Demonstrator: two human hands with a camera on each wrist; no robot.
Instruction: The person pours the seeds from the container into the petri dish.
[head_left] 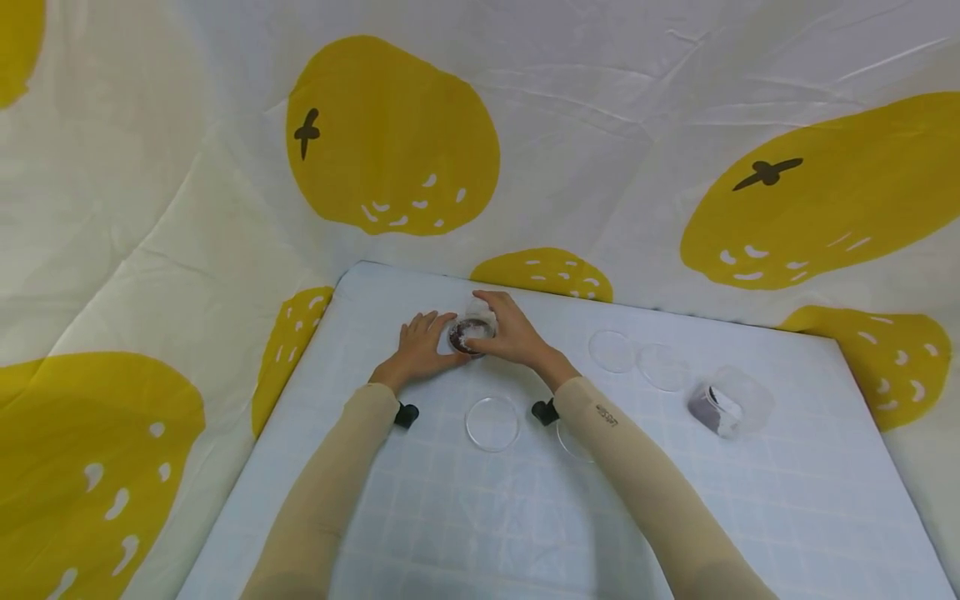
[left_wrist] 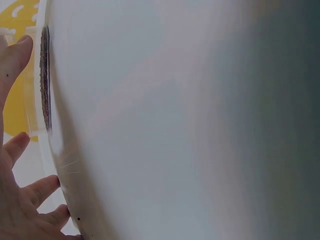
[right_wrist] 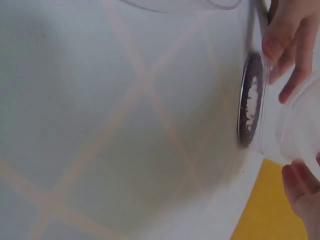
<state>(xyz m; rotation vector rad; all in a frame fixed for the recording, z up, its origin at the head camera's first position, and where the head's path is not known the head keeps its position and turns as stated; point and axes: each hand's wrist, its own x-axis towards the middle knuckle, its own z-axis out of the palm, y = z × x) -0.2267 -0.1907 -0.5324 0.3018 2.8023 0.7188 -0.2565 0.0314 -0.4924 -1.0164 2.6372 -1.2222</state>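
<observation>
The round clear tub stands on the table near its far edge, between the two hands, a brown layer at its bottom and white stuff on that. It sits upright, mouth up, its axis vertical; being round and low, it has no long axis along the table. The left hand holds it between thumb and forefinger, other fingers spread, probably to keep the light tub from sliding. The right hand grips a clear container by its sides just above the tub, perhaps to leave its opening free; it leans, but which way its mouth faces I cannot tell. Toward the person lie a clear ring and a second ring partly behind the right sleeve, flat and apart, likely to leave the hands room. Farther right are two clear discs, then another tub with grey and white inside. Behind hangs a lemon-patterned cloth
</observation>
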